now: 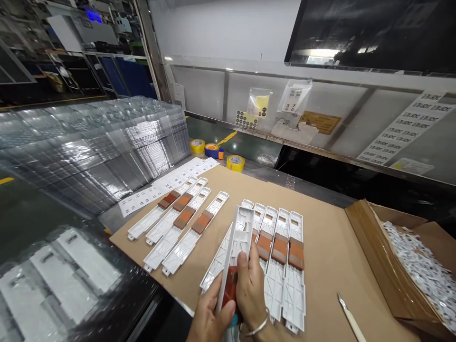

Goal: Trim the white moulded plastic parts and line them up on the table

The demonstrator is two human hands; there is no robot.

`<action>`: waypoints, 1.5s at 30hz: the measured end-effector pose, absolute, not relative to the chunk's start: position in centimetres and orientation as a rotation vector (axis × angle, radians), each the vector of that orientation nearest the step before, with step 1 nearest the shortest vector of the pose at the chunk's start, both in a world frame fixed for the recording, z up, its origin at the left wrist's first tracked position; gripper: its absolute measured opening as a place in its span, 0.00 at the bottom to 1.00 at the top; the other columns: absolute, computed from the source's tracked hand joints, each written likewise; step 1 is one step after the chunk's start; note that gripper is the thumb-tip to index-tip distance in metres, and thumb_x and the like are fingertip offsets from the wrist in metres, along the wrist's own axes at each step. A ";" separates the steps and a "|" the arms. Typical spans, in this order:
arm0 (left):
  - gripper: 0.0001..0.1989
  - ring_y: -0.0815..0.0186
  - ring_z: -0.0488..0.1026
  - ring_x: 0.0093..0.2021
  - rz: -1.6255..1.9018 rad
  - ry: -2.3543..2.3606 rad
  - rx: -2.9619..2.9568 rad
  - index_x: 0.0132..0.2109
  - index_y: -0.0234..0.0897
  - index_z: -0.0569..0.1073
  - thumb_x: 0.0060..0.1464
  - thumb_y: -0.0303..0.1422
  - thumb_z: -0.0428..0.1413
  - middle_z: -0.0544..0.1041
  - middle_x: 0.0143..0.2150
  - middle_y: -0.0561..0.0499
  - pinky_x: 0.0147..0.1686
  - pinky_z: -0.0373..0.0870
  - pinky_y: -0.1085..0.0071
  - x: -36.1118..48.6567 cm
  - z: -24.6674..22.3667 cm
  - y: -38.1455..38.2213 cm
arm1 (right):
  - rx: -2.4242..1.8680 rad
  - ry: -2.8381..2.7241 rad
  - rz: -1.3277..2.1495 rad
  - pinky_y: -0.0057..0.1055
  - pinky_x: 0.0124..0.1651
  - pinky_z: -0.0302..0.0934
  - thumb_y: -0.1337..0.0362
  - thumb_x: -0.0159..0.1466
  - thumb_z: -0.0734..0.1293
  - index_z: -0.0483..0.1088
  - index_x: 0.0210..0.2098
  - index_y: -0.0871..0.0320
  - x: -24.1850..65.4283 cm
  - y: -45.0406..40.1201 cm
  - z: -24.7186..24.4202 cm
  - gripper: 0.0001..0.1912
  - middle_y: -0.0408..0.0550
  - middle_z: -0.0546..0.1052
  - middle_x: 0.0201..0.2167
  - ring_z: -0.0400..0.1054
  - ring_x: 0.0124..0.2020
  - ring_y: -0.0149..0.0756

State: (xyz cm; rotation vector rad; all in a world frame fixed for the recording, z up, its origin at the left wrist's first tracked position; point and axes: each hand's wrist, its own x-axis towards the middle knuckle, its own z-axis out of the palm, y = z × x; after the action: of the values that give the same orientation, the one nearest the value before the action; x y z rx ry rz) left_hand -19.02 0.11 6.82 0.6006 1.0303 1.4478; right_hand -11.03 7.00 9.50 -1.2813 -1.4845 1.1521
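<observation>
My left hand [210, 313] and my right hand [251, 290] together hold a long white plastic strip [241, 242] tilted on its edge, low in the view. An orange-brown pad [231, 287] on this strip is partly hidden by my fingers. My right wrist wears a metal bangle [257, 327]. Just right of my hands, several similar white strips [280, 270] lie side by side, each with an orange-brown pad. Several more [174, 223] lie in a slanted row to the left. All of them rest on a tan cardboard sheet [331, 266].
A cardboard box [388, 280] full of small white pieces sits at the right. A craft knife [351, 320] lies near it. White label sheets [167, 183], several tape rolls [235, 162] and a tall stack of clear plastic trays [96, 152] lie beyond the cardboard.
</observation>
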 end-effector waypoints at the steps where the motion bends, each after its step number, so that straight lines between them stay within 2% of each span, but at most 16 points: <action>1: 0.25 0.47 0.61 0.58 1.454 1.070 0.605 0.54 0.37 0.70 0.47 0.37 0.60 0.71 0.54 0.42 0.57 0.59 0.58 -18.9 6.6 0.0 | -1.293 -1.480 1.148 0.36 0.43 0.64 0.48 0.67 0.51 0.57 0.53 0.56 -11.5 7.0 9.5 0.23 0.50 0.74 0.42 0.69 0.42 0.40; 2: 0.24 0.47 0.62 0.58 1.460 1.095 0.602 0.53 0.38 0.71 0.48 0.37 0.60 0.71 0.54 0.43 0.56 0.60 0.59 -18.8 6.5 -0.1 | -1.310 -1.488 1.133 0.34 0.38 0.64 0.48 0.67 0.51 0.59 0.50 0.56 -12.0 7.0 9.3 0.21 0.49 0.75 0.38 0.70 0.37 0.39; 4: 0.23 0.48 0.63 0.57 1.488 1.109 0.583 0.52 0.38 0.71 0.48 0.37 0.60 0.72 0.53 0.43 0.56 0.60 0.60 -19.0 6.1 -0.1 | -1.327 -1.541 1.093 0.32 0.36 0.64 0.49 0.68 0.51 0.60 0.47 0.55 -12.5 7.3 8.7 0.19 0.48 0.75 0.36 0.70 0.35 0.38; 8: 0.25 0.52 0.64 0.57 1.391 1.289 0.652 0.55 0.36 0.68 0.51 0.42 0.56 0.71 0.54 0.42 0.57 0.59 0.58 -21.6 5.6 1.2 | -1.334 -1.665 0.989 0.34 0.42 0.63 0.54 0.70 0.44 0.59 0.51 0.57 -12.6 8.9 6.5 0.22 0.51 0.73 0.41 0.67 0.45 0.38; 10: 0.26 0.52 0.64 0.57 1.264 1.462 0.770 0.56 0.35 0.66 0.54 0.45 0.52 0.70 0.55 0.41 0.56 0.59 0.55 -24.0 5.6 2.8 | -1.343 -1.753 0.909 0.35 0.43 0.62 0.57 0.70 0.43 0.58 0.52 0.58 -12.4 9.4 5.5 0.22 0.52 0.71 0.43 0.66 0.46 0.38; 13: 0.25 0.55 0.62 0.59 1.242 1.526 0.951 0.56 0.38 0.66 0.54 0.44 0.52 0.68 0.57 0.44 0.58 0.57 0.57 -27.9 5.3 6.3 | -1.293 -1.981 0.778 0.38 0.40 0.60 0.58 0.68 0.50 0.64 0.43 0.57 -12.1 8.8 4.3 0.15 0.50 0.71 0.37 0.65 0.39 0.40; 16: 0.22 0.56 0.64 0.57 1.200 1.613 1.153 0.54 0.36 0.67 0.54 0.40 0.54 0.69 0.55 0.43 0.57 0.58 0.55 -30.0 4.0 10.3 | -1.205 -2.250 0.617 0.41 0.37 0.58 0.57 0.61 0.62 0.67 0.32 0.56 -12.6 7.1 3.2 0.09 0.48 0.70 0.31 0.62 0.35 0.42; 20: 0.18 0.58 0.66 0.53 1.092 1.759 1.428 0.51 0.36 0.67 0.55 0.38 0.54 0.69 0.53 0.44 0.52 0.62 0.50 -29.6 1.7 13.8 | -1.182 -2.458 0.364 0.44 0.37 0.57 0.58 0.47 0.73 0.69 0.28 0.58 -13.9 5.3 1.0 0.14 0.52 0.71 0.30 0.62 0.36 0.48; 25: 0.17 0.59 0.67 0.51 0.961 1.952 1.719 0.52 0.36 0.66 0.57 0.39 0.51 0.69 0.51 0.45 0.50 0.64 0.52 -27.6 0.3 13.9 | -1.130 -2.542 0.136 0.39 0.34 0.57 0.73 0.51 0.69 0.68 0.24 0.58 -14.7 4.9 -1.6 0.06 0.49 0.71 0.26 0.63 0.33 0.44; 31: 0.24 0.49 0.57 0.58 0.782 2.144 1.932 0.57 0.33 0.63 0.57 0.41 0.49 0.62 0.59 0.38 0.53 0.54 0.46 -27.3 0.5 12.4 | -1.057 -2.493 0.056 0.39 0.33 0.58 0.75 0.51 0.66 0.66 0.23 0.57 -14.8 4.9 -1.5 0.07 0.48 0.69 0.24 0.63 0.30 0.43; 33: 0.25 0.47 0.56 0.59 0.739 2.143 1.996 0.57 0.31 0.63 0.56 0.41 0.49 0.61 0.60 0.36 0.54 0.52 0.46 -27.6 0.6 12.3 | -1.073 -2.429 0.070 0.42 0.34 0.59 0.73 0.52 0.66 0.65 0.24 0.57 -14.3 4.9 -0.2 0.07 0.48 0.69 0.25 0.62 0.30 0.43; 36: 0.22 0.51 0.56 0.59 0.721 2.136 2.054 0.56 0.34 0.64 0.55 0.37 0.51 0.64 0.59 0.41 0.55 0.51 0.47 -28.1 0.8 12.8 | -1.096 -2.335 0.104 0.47 0.39 0.58 0.71 0.57 0.62 0.65 0.30 0.57 -12.7 5.1 2.5 0.03 0.50 0.70 0.30 0.63 0.33 0.44; 38: 0.20 0.52 0.57 0.59 0.744 2.134 2.068 0.54 0.34 0.66 0.55 0.34 0.51 0.66 0.57 0.42 0.56 0.50 0.47 -28.2 1.1 13.2 | -1.078 -2.192 0.218 0.50 0.45 0.57 0.68 0.62 0.57 0.65 0.37 0.56 -10.6 5.5 4.5 0.07 0.54 0.70 0.39 0.64 0.41 0.47; 41: 0.19 0.48 0.56 0.60 0.853 2.131 2.060 0.54 0.31 0.67 0.57 0.32 0.47 0.66 0.58 0.37 0.56 0.49 0.44 -27.9 2.1 13.1 | -1.157 -1.674 0.598 0.50 0.52 0.57 0.60 0.66 0.55 0.63 0.43 0.54 -6.3 6.3 7.1 0.10 0.55 0.67 0.52 0.60 0.54 0.49; 43: 0.22 0.48 0.54 0.62 0.974 2.109 2.046 0.59 0.28 0.61 0.59 0.32 0.43 0.60 0.62 0.34 0.57 0.50 0.46 -26.9 3.3 12.2 | -1.195 -1.267 0.867 0.51 0.49 0.61 0.55 0.66 0.56 0.62 0.49 0.51 -3.2 6.6 8.4 0.15 0.54 0.69 0.53 0.63 0.53 0.49; 45: 0.26 0.53 0.49 0.65 1.100 2.035 2.064 0.63 0.28 0.53 0.60 0.33 0.41 0.53 0.65 0.37 0.59 0.50 0.51 -24.9 5.0 10.3 | -1.118 -1.018 1.075 0.54 0.46 0.63 0.50 0.65 0.54 0.59 0.55 0.50 -0.7 6.6 9.5 0.22 0.53 0.70 0.52 0.66 0.50 0.50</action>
State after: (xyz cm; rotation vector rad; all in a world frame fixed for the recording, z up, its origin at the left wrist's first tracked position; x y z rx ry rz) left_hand -24.90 10.28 4.98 2.0638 2.0354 1.1004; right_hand -0.68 6.56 9.54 -1.1184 -1.0180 1.0747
